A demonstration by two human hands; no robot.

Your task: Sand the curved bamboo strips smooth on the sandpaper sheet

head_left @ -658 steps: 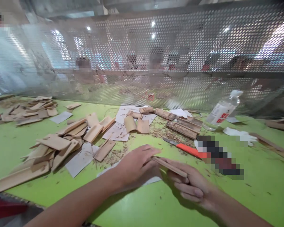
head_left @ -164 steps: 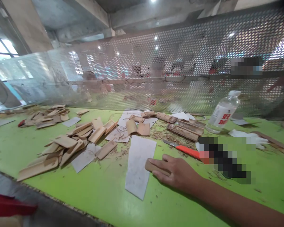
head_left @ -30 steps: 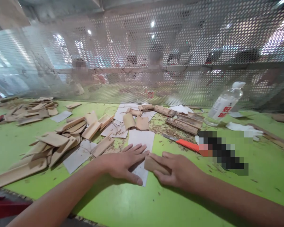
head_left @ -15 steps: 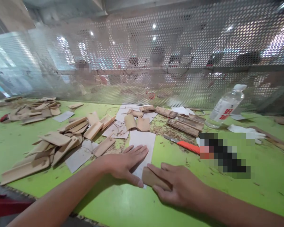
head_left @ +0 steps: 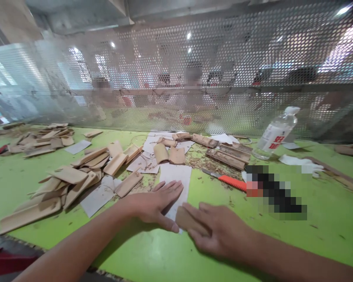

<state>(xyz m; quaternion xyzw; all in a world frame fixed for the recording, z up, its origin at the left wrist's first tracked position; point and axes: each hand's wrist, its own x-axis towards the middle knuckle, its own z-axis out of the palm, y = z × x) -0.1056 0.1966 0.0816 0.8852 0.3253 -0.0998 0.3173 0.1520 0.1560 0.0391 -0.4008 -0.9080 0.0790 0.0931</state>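
My left hand [head_left: 161, 201] lies flat with fingers spread on a pale sheet of paper [head_left: 178, 174], pressing it to the green table. Just to its right, my right hand [head_left: 216, 225] is closed around a bamboo piece [head_left: 188, 221]. That piece rests low over the near end of the sheet, close to my left thumb; its underside is hidden. Past the sheet's far end stand two short curved bamboo pieces, one greenish [head_left: 161, 153] and one paler [head_left: 177, 156]. Another flat bamboo slat [head_left: 129, 184] lies beyond my left wrist.
Bamboo slats are heaped at left [head_left: 67, 176] and farther back [head_left: 44, 141]. To the right lie a knife with an orange handle [head_left: 232, 182], rough bamboo strips [head_left: 226, 158], a glove [head_left: 301, 162] and a plastic bottle [head_left: 276, 135]. A perforated metal screen [head_left: 153, 105] closes off the back.
The view has shifted slightly. My right hand and the bamboo piece have turned a little at the near end of the sheet; my left hand stays in place.
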